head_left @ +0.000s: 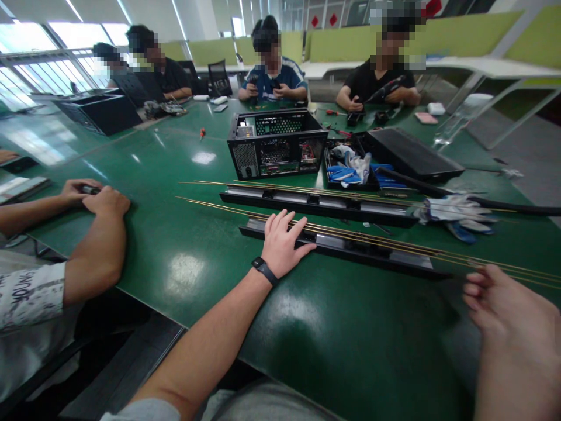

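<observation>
left hand point(283, 242): laid flat, fingers spread and released, pressed on the left end of the near black rail point(346, 245), nothing gripped
right hand point(511, 321): fingers half curled at the thin brass rods point(394, 241) near the table's right edge; whether a rod is pinched cannot be told
rods: laid along the near rail, across the green table point(184, 269) toward its right edge
far rail point(315, 202): parallel, just behind
step judged: rail is best kept pinned by the flat palm while rods are lined up lengthwise, one at a time
co-worker's hands point(99, 199): left edge, closed on a small dark thing
computer case point(276, 143): mid-table, open
gloves point(456, 211): right, behind the rods
</observation>
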Tool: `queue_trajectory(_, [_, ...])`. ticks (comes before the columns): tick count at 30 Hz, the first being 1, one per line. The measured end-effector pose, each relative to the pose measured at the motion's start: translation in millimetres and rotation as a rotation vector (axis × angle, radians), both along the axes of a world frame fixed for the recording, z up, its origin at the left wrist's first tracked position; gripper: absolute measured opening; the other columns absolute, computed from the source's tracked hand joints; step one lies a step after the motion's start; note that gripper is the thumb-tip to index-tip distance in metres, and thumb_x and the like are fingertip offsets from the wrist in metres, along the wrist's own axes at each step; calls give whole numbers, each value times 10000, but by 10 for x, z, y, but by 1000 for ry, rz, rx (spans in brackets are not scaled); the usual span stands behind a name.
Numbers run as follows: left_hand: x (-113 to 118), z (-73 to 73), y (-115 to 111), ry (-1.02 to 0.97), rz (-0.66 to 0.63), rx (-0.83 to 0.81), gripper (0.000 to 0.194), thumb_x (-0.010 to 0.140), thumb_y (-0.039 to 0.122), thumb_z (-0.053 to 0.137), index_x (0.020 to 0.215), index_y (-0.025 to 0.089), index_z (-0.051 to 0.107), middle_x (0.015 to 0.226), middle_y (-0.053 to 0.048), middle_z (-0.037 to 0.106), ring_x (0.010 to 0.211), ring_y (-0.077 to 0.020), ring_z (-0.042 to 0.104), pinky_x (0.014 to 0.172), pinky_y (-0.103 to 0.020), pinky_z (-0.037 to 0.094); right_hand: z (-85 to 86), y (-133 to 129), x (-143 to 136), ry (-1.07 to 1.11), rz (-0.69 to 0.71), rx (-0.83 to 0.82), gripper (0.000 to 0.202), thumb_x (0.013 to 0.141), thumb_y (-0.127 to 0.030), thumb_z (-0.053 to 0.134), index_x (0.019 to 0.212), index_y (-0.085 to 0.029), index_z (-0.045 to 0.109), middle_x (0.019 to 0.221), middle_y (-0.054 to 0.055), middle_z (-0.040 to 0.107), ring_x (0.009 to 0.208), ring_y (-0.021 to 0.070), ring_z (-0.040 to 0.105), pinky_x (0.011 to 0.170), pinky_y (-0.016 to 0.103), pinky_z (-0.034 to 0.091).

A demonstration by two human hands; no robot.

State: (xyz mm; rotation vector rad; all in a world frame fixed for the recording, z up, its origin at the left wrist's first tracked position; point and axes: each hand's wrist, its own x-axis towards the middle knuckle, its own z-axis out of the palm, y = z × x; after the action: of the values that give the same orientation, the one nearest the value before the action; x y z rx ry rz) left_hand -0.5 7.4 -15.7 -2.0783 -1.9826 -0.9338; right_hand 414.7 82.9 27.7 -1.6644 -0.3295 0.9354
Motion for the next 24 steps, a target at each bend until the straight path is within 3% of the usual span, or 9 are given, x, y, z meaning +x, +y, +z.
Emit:
queue_trajectory(3, [2, 4, -1, 1, 0, 0, 675, 1009, 527, 1020, 1608, 293, 816, 1726, -192, 742, 1720, -455, 613, 1490, -713, 401, 28, -25, -47, -3, -10, -5, 285, 1114, -103, 687, 857, -215, 635, 747, -13, 604, 446, 87, 486, 367, 151, 371])
queue_trajectory(9, [5, -3, 2, -3, 4, 3, 668, 1009, 520, 1019, 1608, 307, 814, 1722, -186, 742, 1721, -462, 608, 1489, -725, 400, -13, -51, -158, 27, 110, 16, 252, 1105, -147, 722, 871, -208, 652, 721, -14, 598, 419, 78, 445, 346, 130, 264])
queue_trajectory(18, [2, -6, 5, -1, -2, 8, 677, 1010, 536, 1017, 1611, 299, 812, 1719, -189, 744, 1716, -457, 613, 1485, -719, 408, 125, -78, -152, -15, -16, 11, 329, 1110, -56, 683, 818, -203, 644, 742, -22, 602, 448, 75, 481, 356, 144, 374])
queue_trajectory(24, [-1, -6, 4, 2, 1, 4, 672, 1011, 538, 1013, 1609, 309, 809, 1721, -180, 740, 1715, -454, 610, 1485, -715, 409, 20, -21, -12, -8, -39, 21, 325, 1091, -43, 687, 810, -202, 647, 776, 1, 622, 484, 83, 524, 378, 130, 396])
